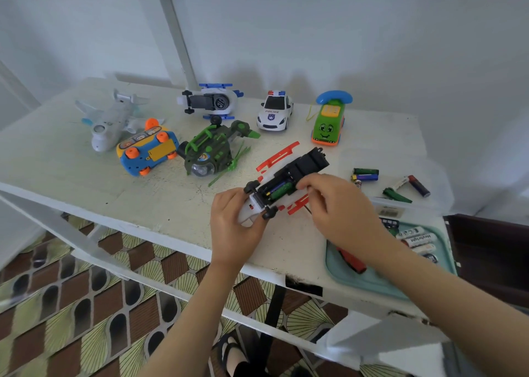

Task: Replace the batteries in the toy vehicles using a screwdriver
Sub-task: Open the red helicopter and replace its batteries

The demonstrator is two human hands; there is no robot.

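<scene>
Head view. At centre frame the left hand (237, 228) grips the white nose of a toy helicopter (303, 165), its fingers curled round it. The toy is turned underside up just above the white table (86, 176), with red rotor blades sticking out on both sides. Its battery bay is open, and a green battery (282, 191) lies in it beside a blue one.

The right hand (340, 208) has its fingers curled, with thumb and forefinger tips at the end of the green battery. Whether they pinch it or only press on it cannot be told.

In the lower right of the frame a teal tray (360, 279) holds white batteries (419, 239). One of them reads "Heybright", and the other labels are too blurred to read. A red object in the tray is also blurred. Right of centre, loose batteries (365, 174) lie on the table.

Along the upper middle of the frame stands a police car (275, 110) marked "POLICE" on its hood. To its right is a green telephone car (327, 125) with a smiling face. To its left are a blue-and-white toy (210, 102) on its side, a green helicopter (211, 150), an upturned blue-and-orange car (147, 153) and a white plane (110, 119).
</scene>
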